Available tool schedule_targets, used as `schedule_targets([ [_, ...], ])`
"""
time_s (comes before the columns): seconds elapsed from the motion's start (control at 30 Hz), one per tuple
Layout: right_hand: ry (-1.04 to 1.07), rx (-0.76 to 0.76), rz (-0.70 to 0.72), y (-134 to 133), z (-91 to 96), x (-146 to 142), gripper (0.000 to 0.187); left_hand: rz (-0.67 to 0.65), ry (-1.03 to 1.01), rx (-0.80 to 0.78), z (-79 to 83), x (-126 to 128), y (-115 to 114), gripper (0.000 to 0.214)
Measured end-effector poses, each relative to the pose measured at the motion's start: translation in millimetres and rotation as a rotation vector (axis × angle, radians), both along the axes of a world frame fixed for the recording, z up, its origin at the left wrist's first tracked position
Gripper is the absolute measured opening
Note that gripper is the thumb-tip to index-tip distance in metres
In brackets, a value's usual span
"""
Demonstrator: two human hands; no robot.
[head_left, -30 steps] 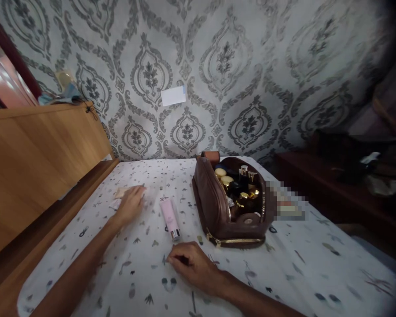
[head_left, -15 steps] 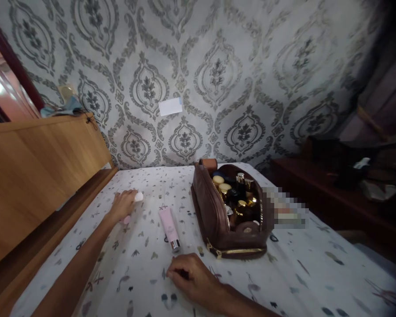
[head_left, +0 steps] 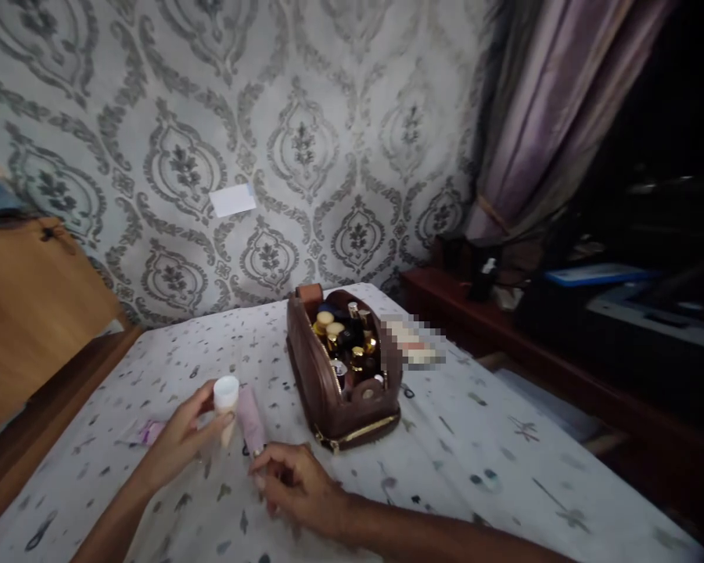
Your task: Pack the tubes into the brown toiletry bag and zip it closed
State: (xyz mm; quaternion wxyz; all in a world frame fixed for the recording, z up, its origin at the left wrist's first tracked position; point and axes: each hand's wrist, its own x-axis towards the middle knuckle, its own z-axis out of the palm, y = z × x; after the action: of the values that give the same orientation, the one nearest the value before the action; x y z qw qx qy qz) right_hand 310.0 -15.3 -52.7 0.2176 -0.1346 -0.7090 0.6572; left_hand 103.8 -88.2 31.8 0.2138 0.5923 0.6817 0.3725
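My left hand (head_left: 191,434) is closed around a small cream-coloured squeeze tube (head_left: 228,422) with a wide white cap, held upright cap-up just above the patterned sheet. Beside it lies a pink squeeze tube (head_left: 249,418) with a silver cap end. My right hand (head_left: 299,481) has curled fingers, thumb and forefinger pinched at that cap end; the fingers partly hide it. Right of both hands stands a brown leather cosmetic bag (head_left: 305,367), unzipped. Several gold- and black-capped bottles (head_left: 357,360) fill it.
A pink-and-clear packet (head_left: 151,432) lies left of my left hand. Behind the bag's right side is a blurred-out flat item (head_left: 414,344). A wooden board (head_left: 35,305) borders the left, a patterned wall the back, and a dark red cabinet (head_left: 446,301) the right.
The view has swung right. My left hand has brought the white-capped tube over beside the pink tube. My right hand has moved in to the pink tube's cap end.
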Motion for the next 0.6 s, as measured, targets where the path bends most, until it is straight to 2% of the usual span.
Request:
schedule_targets([
  [0.1, 0.047, 0.003, 0.007, 3, 4.3, 5, 0.05, -0.076, 0.08, -0.048, 3.7, 18, -4, 0.046],
  [0.33, 0.147, 0.134, -0.071, 4, 13.1, 16, 0.039, -0.142, 0.323, 0.058, -12.4, 31, -6, 0.041],
  [0.5, 0.215, 0.064, -0.134, 5, 22.5, 15, 0.043, -0.104, 0.479, 0.159, -13.1, 28, -9, 0.041],
  [0.6, 0.247, 0.022, -0.172, 8, 32.2, 14, 0.046, -0.135, 0.549, 0.199, -10.3, 30, -11, 0.045],
])
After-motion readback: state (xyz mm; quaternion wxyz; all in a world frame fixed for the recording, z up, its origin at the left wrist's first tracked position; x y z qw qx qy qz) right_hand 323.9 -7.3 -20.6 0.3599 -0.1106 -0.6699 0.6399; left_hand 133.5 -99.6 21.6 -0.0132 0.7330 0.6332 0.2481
